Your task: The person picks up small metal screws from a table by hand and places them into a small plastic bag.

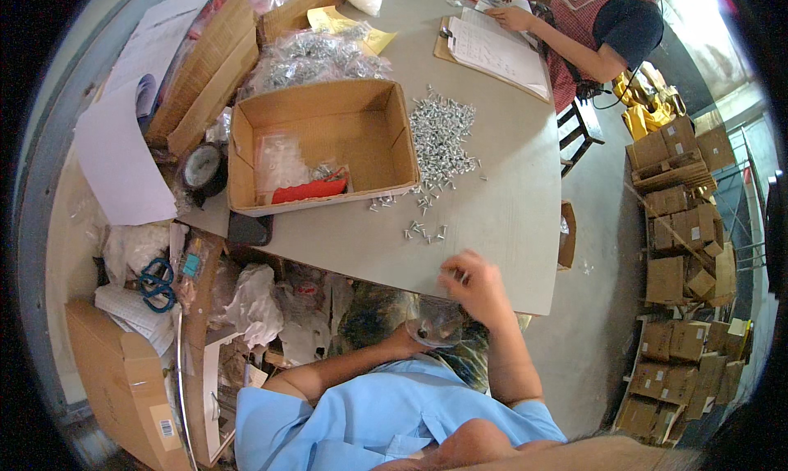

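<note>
Screws [443, 134] heaped on table [517, 225], a few strays apart. Left hand [399, 340] grips clear bag [435, 325], fingers partly hidden; right hand [476, 286] near it, fingers curled, any hold unclear.

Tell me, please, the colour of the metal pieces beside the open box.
The metal pieces are silver, seen best in the head view.
</note>
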Motion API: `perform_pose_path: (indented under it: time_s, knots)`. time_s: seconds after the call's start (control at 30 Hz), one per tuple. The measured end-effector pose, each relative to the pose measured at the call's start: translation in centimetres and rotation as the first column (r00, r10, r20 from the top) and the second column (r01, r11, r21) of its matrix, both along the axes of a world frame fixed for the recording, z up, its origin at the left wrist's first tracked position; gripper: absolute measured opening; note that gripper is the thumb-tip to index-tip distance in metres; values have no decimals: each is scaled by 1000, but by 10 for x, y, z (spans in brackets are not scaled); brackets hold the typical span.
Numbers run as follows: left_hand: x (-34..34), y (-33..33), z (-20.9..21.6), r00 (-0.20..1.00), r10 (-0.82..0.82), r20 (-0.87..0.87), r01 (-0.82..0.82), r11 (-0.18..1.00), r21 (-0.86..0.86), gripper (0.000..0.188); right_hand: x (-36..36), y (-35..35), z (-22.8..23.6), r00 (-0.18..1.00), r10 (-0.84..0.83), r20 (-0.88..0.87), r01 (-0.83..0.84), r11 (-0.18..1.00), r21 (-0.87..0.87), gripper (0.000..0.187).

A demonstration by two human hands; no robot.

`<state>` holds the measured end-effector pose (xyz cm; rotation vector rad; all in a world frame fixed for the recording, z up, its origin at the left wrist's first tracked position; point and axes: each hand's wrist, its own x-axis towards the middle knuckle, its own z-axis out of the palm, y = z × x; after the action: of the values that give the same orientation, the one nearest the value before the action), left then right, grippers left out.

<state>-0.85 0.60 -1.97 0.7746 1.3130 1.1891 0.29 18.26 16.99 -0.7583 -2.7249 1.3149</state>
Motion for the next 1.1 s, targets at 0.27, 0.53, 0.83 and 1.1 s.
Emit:
perform_pose_path:
  time_s: [0.27,0.53,0.83,1.1]
  knots:
    - [-9,-2,24,983,-42,-180,21,993,-113,45,-33,21,-29,967,59,-248,26,944,329,17]
    - [-4,3,-5,991,53,-122,-37,990,135,21,21,2,-14,963,239,-122,-216,961,174,12]
    - [-8,7,7,991,101,-86,-92,991,97,27,25,1,-15,986,88,-143,-85,996,28,15]
    - [-6,6,2,985,89,-148,-79,994,71,28,-34,8,-36,943,51,-329,64,942,328,17]
